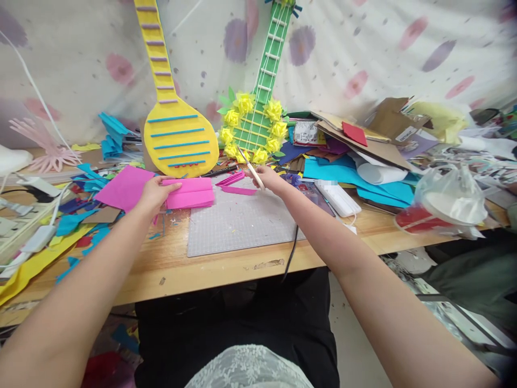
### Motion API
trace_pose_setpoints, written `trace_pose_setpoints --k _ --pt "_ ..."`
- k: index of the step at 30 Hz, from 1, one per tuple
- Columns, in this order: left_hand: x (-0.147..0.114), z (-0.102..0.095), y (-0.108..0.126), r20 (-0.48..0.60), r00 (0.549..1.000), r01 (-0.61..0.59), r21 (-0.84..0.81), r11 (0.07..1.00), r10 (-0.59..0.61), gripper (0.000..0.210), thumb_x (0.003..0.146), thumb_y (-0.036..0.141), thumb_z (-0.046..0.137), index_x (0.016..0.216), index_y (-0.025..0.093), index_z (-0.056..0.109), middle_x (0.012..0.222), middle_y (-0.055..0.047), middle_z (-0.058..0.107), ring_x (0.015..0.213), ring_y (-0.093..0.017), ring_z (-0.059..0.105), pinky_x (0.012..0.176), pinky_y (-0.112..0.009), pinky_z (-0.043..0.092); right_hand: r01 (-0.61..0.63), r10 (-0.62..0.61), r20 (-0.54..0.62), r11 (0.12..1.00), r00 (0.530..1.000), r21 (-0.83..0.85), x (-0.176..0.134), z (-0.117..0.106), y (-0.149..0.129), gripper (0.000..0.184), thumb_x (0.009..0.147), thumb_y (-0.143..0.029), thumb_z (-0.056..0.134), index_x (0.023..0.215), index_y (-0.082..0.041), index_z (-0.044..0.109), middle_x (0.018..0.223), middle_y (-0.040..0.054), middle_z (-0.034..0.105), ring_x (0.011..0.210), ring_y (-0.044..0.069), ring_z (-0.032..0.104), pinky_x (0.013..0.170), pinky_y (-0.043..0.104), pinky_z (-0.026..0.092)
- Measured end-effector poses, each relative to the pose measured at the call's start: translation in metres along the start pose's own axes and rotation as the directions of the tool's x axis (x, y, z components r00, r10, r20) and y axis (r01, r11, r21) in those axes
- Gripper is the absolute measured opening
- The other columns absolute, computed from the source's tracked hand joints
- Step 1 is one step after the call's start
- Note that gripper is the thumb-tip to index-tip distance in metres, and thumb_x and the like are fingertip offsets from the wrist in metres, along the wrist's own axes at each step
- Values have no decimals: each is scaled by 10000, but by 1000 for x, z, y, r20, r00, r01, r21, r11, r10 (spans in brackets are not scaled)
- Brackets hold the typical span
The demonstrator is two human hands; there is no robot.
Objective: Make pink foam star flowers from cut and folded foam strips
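My left hand [154,192] grips the left edge of a folded pink foam sheet [193,193] lying at the far left corner of a grey cutting mat [238,223]. My right hand [270,178] holds a thin white stick-like tool [251,167], its tip pointing up and to the left. Just left of that hand lie pink foam strips [234,185]. A flat pink sheet [124,187] lies to the left of my left hand.
A yellow craft guitar [177,134] and a green one with yellow flowers [258,121] lean on the flowered cloth behind. Foam scraps litter the left of the wooden table [226,267]. Cardboard, blue sheets, a white power strip [338,198] and a plastic bag [448,202] crowd the right.
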State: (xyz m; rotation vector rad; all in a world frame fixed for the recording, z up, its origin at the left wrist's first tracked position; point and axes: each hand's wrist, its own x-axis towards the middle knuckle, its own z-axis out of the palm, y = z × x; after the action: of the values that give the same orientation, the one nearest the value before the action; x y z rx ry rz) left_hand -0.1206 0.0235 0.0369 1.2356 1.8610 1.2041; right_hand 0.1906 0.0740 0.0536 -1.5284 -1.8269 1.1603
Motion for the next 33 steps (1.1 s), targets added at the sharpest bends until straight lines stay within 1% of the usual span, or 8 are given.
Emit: trace_pose_setpoints --k 2,6,10,13,17,22,29,33 --pt "6 -3 -4 -86 996 -8 94 996 16 425 626 318 722 1006 150 638 876 -38 655 733 -154 587 639 -266 453 -35 14 -136 988 991 -152 2 1 1 412 767 -568 579 686 -175 484 642 28 581 544 107 503 528 236 368" --pt "8 -5 -1 -128 984 -62 391 918 121 318 686 300 673 969 158 640 963 -79 670 912 -241 614 777 -341 468 -77 -17 -232 917 973 -391 2 8 4 366 771 -519 576 865 -167 545 930 110 657 790 208 603 628 274 408" --pt "4 -6 4 -128 970 -109 525 844 205 423 733 278 608 1136 156 561 1095 -111 654 1036 -277 590 859 -390 451 -73 -24 -177 850 984 -522 -1 14 7 426 735 -426 623 1051 -167 504 1084 125 640 918 258 611 682 292 427" --pt "2 -6 5 -96 967 -144 563 814 238 418 724 232 606 1134 167 558 1083 -92 660 1025 -258 593 835 -361 451 -43 -34 -118 801 992 -596 -3 19 12 456 741 -380 613 1112 -159 468 1094 137 638 931 257 612 697 294 436" --pt "3 -9 9 -57 985 -101 574 813 163 349 722 259 636 1060 178 607 954 -59 688 896 -225 620 691 -303 428 -10 -69 -101 776 992 -631 -3 22 16 449 753 -370 595 1129 -167 458 1093 138 638 939 245 610 697 286 439" --pt "9 -16 14 -17 989 -104 631 768 148 324 770 351 593 1023 158 656 950 -32 692 820 -178 581 592 -252 338 -19 -63 -100 753 993 -657 1 18 13 402 761 -376 581 1097 -178 485 1060 128 649 941 250 606 698 293 434" --pt "13 -25 14 -38 991 -59 743 667 130 365 804 445 538 1020 193 691 899 -34 681 752 -190 525 588 -260 300 53 -134 -72 749 988 -661 15 11 14 387 737 -321 586 1086 -173 506 1070 121 647 939 251 605 714 294 437" --pt "11 -28 15 -54 990 -47 743 668 131 361 823 409 507 1039 183 687 932 -43 691 772 -198 534 596 -262 323 -36 -86 -160 772 983 -635 25 6 8 421 777 -400 548 1110 -147 496 1103 159 630 950 270 605 732 319 457"
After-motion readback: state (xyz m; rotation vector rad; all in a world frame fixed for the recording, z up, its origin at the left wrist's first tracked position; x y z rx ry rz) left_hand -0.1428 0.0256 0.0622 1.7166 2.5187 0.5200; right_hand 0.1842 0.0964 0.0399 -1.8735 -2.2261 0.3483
